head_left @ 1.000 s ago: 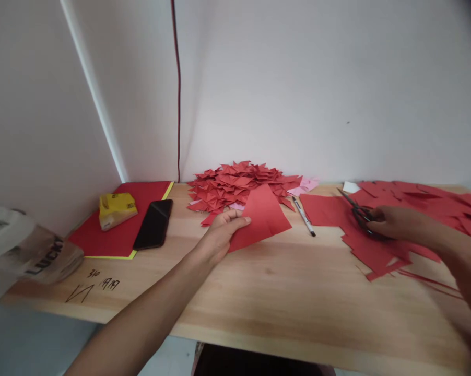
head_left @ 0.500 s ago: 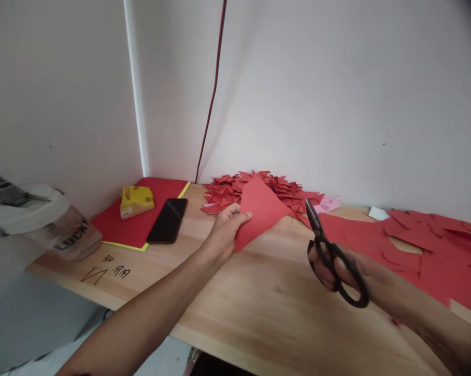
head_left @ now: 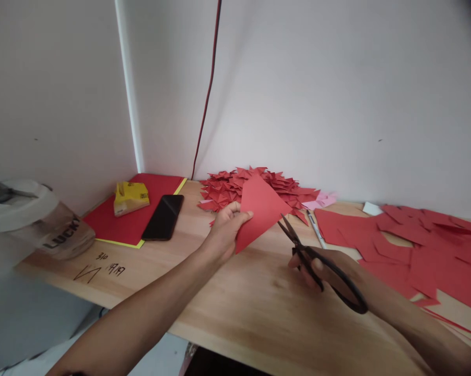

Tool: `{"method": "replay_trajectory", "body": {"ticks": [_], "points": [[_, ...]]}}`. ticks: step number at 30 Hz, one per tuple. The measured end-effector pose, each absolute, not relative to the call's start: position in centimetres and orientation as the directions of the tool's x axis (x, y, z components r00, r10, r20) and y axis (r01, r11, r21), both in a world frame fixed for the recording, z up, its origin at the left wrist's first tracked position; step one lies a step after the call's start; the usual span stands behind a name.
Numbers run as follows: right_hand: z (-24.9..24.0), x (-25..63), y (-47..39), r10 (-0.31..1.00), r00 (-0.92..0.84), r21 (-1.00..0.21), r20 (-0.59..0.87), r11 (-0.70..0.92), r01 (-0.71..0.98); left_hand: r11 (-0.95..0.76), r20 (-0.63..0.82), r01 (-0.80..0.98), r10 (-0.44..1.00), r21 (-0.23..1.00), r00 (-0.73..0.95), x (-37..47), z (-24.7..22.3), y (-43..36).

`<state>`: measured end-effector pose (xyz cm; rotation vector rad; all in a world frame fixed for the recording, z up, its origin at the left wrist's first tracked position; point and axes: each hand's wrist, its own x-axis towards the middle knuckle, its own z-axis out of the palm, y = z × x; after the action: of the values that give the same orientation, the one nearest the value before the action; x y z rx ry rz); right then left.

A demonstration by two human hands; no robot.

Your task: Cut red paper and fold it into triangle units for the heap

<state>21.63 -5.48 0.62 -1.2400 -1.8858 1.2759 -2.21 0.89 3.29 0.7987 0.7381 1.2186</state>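
A folded red paper piece point(head_left: 261, 209) is pinched at its left edge between the thumb and fingers of my left hand point(head_left: 230, 227), above the table. My right hand point(head_left: 317, 266) is closed round the handles of black scissors point(head_left: 294, 236), whose blades stand apart. The blade tips are at the paper's right corner; whether they touch it I cannot tell. Behind the held paper lies a heap of cut red paper shapes point(head_left: 223, 188).
Red paper scraps point(head_left: 427, 245) spread over the table's right side, beside a pen point(head_left: 316, 228) and pink paper point(head_left: 324, 199). At left are a phone point(head_left: 163, 217), a yellow packet point(head_left: 131, 197) on red sheets point(head_left: 114, 227) and a plastic cup point(head_left: 63, 230). A cable point(head_left: 208, 94) hangs by the wall.
My right hand has brought the scissors left to the paper's corner, and the blades have opened. My left hand still holds the paper. The view has shifted slightly.
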Motion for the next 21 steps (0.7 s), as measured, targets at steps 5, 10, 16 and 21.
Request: {"method": "replay_trajectory", "body": {"ticks": [5, 10, 16, 21], "points": [[1.3, 21.3, -5.4, 0.877, -0.462, -0.908, -0.131, 0.082, 0.411, 0.193, -0.083, -0.502, 0.969, 0.843, 0.232, -1.8, 2.8, 0.6], [1.7, 21.0, -5.6, 0.881, -0.451, -0.891, -0.144, 0.084, 0.447, 0.184, -0.068, -0.495, 0.968, 0.849, 0.243, -1.6, 2.4, 0.5], [2.1, 20.6, -5.7, 0.879, -0.452, -0.891, -0.151, 0.077, 0.448, 0.186, -0.068, -0.488, 0.966, 0.853, 0.25, -1.5, 2.0, 0.5], [1.4, 20.9, -5.5, 0.888, -0.426, -0.895, -0.172, 0.04, 0.445, 0.193, -0.08, -0.485, 0.967, 0.853, 0.244, -1.2, 2.1, 0.4]]}}
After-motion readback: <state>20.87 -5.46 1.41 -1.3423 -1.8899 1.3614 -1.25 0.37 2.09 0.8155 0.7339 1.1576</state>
